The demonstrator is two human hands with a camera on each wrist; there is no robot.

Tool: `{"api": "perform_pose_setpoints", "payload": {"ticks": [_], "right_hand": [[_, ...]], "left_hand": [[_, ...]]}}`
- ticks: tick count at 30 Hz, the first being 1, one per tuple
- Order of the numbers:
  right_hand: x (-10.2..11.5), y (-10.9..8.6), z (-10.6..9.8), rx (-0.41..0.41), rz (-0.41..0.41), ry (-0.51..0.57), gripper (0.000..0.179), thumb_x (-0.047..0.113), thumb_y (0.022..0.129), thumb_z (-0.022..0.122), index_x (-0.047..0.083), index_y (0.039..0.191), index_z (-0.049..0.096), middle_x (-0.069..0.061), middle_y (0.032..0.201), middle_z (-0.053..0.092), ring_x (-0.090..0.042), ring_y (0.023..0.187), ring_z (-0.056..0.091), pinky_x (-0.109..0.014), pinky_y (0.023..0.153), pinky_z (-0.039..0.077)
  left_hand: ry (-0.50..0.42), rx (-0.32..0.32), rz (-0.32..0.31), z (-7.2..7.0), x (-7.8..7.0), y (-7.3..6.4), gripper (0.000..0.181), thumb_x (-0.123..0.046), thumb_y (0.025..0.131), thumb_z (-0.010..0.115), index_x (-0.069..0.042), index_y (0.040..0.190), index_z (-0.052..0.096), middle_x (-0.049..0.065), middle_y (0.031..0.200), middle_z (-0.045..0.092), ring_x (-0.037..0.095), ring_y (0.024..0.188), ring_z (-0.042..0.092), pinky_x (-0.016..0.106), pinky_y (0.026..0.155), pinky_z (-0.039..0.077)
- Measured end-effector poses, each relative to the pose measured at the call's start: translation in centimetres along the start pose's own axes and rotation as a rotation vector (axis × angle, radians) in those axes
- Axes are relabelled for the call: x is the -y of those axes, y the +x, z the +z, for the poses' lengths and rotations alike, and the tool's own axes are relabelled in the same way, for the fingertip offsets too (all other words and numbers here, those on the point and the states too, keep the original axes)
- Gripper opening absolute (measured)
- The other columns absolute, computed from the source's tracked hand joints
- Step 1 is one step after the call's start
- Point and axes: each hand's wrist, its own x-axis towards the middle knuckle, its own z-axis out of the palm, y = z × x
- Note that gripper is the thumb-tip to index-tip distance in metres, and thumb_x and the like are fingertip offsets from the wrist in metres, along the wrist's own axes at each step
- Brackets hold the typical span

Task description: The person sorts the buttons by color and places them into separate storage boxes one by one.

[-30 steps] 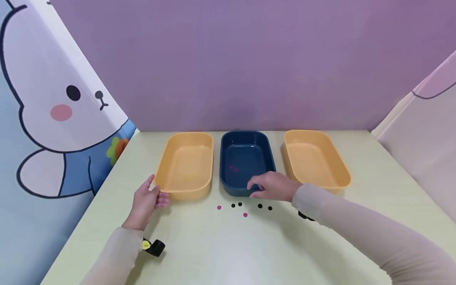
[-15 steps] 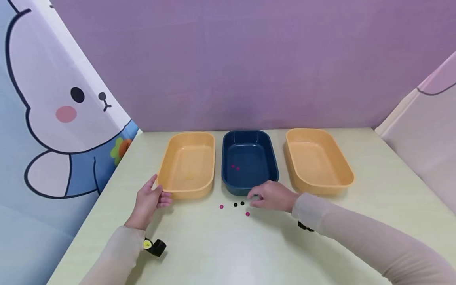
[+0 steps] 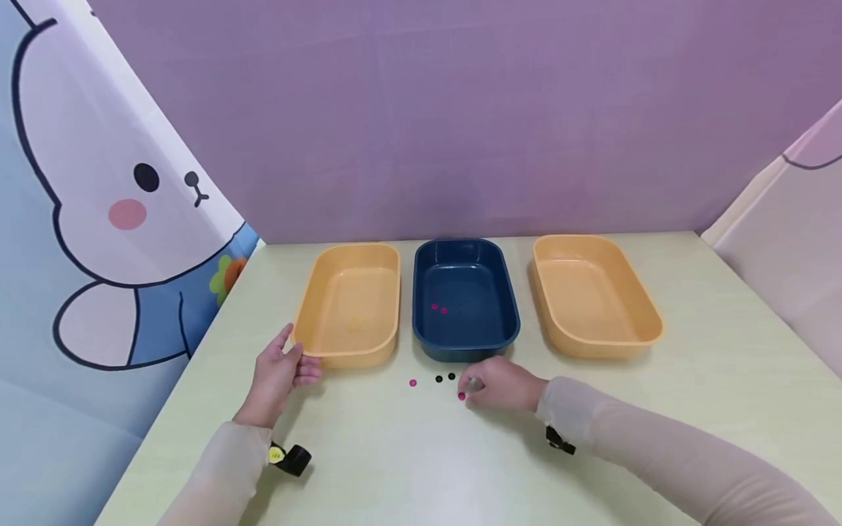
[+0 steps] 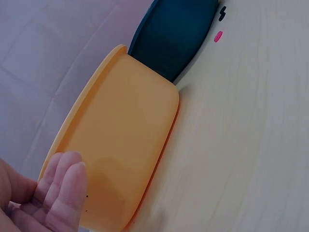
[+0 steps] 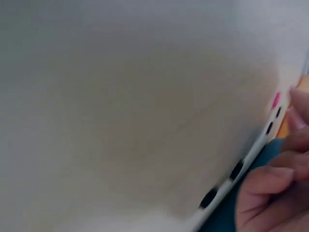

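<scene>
My left hand (image 3: pixel 271 376) is at the near left corner of the left yellow tray (image 3: pixel 384 343). Its fingers (image 4: pixel 67 193) lie fairly straight against the outer wall. Fingertips of my right hand (image 3: pixel 506 383) are at a pink button-like disc (image 3: pixel 462 396) on the table, thumb and index slightly curled with a gap between them. In the right wrist view that pink disc (image 5: pixel 276 100) appears beside the fingers. To the left are two black discs (image 3: pixel 438 379) and another pink disc (image 3: pixel 412 383). More black discs (image 5: pixel 210 197) show in the right wrist view, hidden behind the hand in the head view.
A dark blue tray (image 3: pixel 421 321) stands in the middle with two pink discs (image 3: pixel 444 310) inside. Small yellowish pieces (image 3: pixel 355 321) lie in the left tray. To the right is another yellow tray (image 3: pixel 608 351). A purple backdrop (image 3: pixel 460 124) rises behind the table.
My right hand has come down from the blue tray's front rim to the near pink disc, covering two black discs on the way. The left hand stays at its tray corner.
</scene>
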Motion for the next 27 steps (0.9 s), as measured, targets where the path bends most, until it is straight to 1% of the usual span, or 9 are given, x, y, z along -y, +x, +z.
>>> {"api": "perform_pose_setpoints", "payload": {"ticks": [2,5,8,12,16,22,27], "right_hand": [[0.02,-0.03,0.21,0.013,0.021,0.08,0.01,0.006,0.081,0.072,0.012,0.089,0.071,0.005,0.089,0.067,-0.012,0.077,0.055,-0.029,0.073,0.05],[0.07,-0.09,0.5,-0.003,0.044,0.161,0.012,0.004,0.078,0.074,0.009,0.087,0.07,0.005,0.084,0.065,-0.011,0.072,0.049,-0.025,0.067,0.045],[0.14,-0.03,0.65,-0.025,0.065,0.195,0.012,0.003,0.076,0.075,0.007,0.086,0.07,0.006,0.077,0.061,-0.01,0.068,0.047,-0.022,0.061,0.042],[0.17,0.19,0.69,-0.042,0.106,0.207,0.013,0.002,0.075,0.076,0.005,0.087,0.071,0.006,0.071,0.057,-0.011,0.067,0.045,-0.023,0.06,0.041],[-0.02,0.44,0.83,-0.05,0.133,0.224,0.014,0.001,0.074,0.077,0.004,0.087,0.07,0.005,0.07,0.057,-0.012,0.068,0.045,-0.024,0.061,0.041],[-0.38,0.75,0.99,-0.042,0.115,0.192,0.015,0.002,0.073,0.078,0.006,0.085,0.071,0.006,0.068,0.054,-0.011,0.066,0.044,-0.023,0.06,0.039],[-0.23,0.83,0.94,-0.029,0.09,0.163,0.012,0.001,0.074,0.077,0.009,0.082,0.071,0.007,0.075,0.061,-0.01,0.069,0.045,-0.023,0.063,0.039]], "left_hand": [[-0.003,-0.001,0.002,-0.04,0.03,-0.04,0.059,-0.01,0.105,0.031,-0.015,0.155,0.0,-0.003,0.067,0.064,0.006,0.054,0.062,0.02,0.058,0.056],[-0.005,0.002,0.004,-0.1,0.1,-0.07,0.059,-0.011,0.105,0.031,-0.015,0.155,0.0,-0.004,0.067,0.063,0.006,0.054,0.062,0.02,0.058,0.056],[-0.005,0.001,0.006,-0.13,0.1,-0.12,0.059,-0.01,0.105,0.031,-0.015,0.155,0.0,-0.004,0.067,0.063,0.006,0.053,0.062,0.02,0.058,0.056],[-0.006,-0.002,0.006,-0.08,0.0,-0.16,0.059,-0.011,0.105,0.031,-0.015,0.155,0.001,-0.004,0.067,0.063,0.006,0.053,0.062,0.02,0.058,0.056],[-0.006,-0.002,0.002,-0.06,0.02,-0.12,0.059,-0.011,0.105,0.031,-0.015,0.155,0.001,-0.004,0.068,0.064,0.006,0.053,0.062,0.02,0.059,0.056],[-0.004,0.007,0.01,-0.11,0.14,-0.14,0.059,-0.01,0.105,0.031,-0.015,0.155,0.0,-0.004,0.067,0.064,0.006,0.053,0.062,0.02,0.058,0.056],[-0.006,0.011,0.02,-0.15,0.17,-0.09,0.059,-0.01,0.105,0.03,-0.015,0.155,0.0,-0.004,0.068,0.064,0.005,0.053,0.062,0.02,0.058,0.056]]}}
